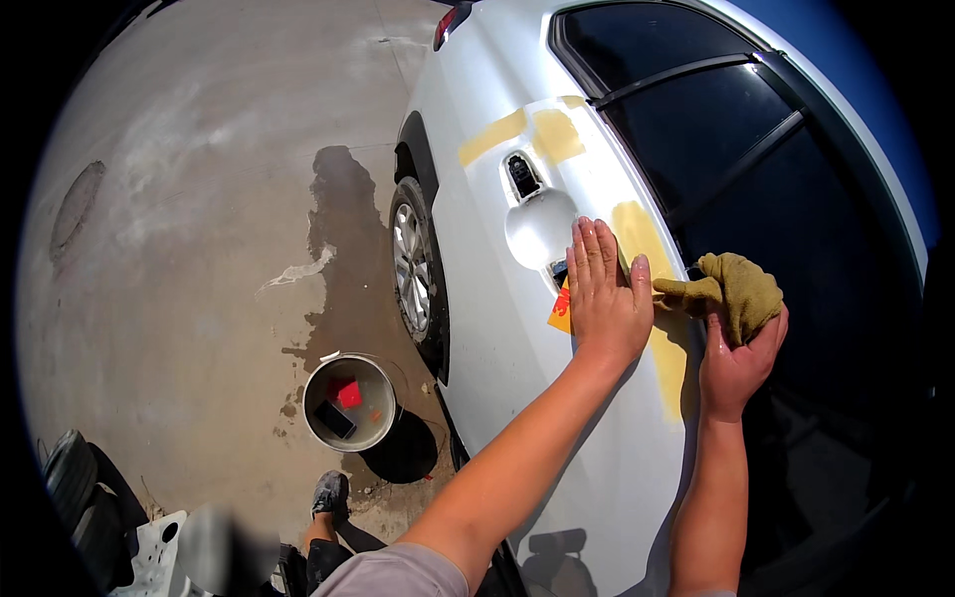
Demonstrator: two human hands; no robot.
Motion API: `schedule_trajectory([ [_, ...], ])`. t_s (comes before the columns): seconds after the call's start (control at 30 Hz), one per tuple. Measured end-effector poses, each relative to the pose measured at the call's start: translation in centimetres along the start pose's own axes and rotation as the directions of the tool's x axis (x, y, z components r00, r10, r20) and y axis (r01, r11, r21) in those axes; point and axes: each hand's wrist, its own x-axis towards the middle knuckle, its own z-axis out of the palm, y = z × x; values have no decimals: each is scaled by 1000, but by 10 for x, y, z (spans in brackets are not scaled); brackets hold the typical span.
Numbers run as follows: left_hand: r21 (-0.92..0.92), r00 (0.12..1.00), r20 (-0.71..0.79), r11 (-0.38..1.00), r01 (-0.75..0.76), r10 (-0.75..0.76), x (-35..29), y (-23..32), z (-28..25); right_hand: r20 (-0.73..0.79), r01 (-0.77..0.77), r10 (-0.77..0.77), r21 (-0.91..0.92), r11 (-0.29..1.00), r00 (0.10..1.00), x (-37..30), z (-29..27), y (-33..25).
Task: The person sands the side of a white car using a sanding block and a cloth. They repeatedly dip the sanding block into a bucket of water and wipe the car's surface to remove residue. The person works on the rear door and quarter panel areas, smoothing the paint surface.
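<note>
My left hand (pixel 604 303) lies flat on the silver car door (pixel 637 478), fingers stretched out. From under its palm edge sticks the corner of an orange sheet with red marks (pixel 560 312); the rest of it is hidden. My right hand (pixel 738 368), by the window edge, is wrapped round a bunched, wet-looking mustard-coloured cloth (pixel 741 296). One end of the cloth reaches toward my left thumb. A long yellow filler patch (pixel 645 231) runs along the door beside my left hand. Just beyond my fingertips is a door-handle recess (pixel 542 229), its handle absent.
More yellow filler patches (pixel 555 135) lie farther along the panel, near a black socket (pixel 521 175). A bucket (pixel 393 413) on the concrete holds water, a red block and a dark block. The car's wheel (pixel 411 259) stands beyond it. Wet stains mark the ground (pixel 343 209).
</note>
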Motion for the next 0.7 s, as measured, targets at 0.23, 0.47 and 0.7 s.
schedule_trajectory([
  [0.23, -69, 995, 37, 993, -94, 97, -53, 2, -9, 17, -1, 1, -5, 1000, 1000, 2, -1, -1],
  [0.47, -146, 988, 108, 985, -97, 113, -67, 1, -9, 69, -31, 34, -41, 999, 997, -4, -3, 5],
  [0.7, -120, 997, 51, 991, -52, 59, -14, -1, -11, 39, -16, 17, -22, 1000, 999, 0, -2, -4],
])
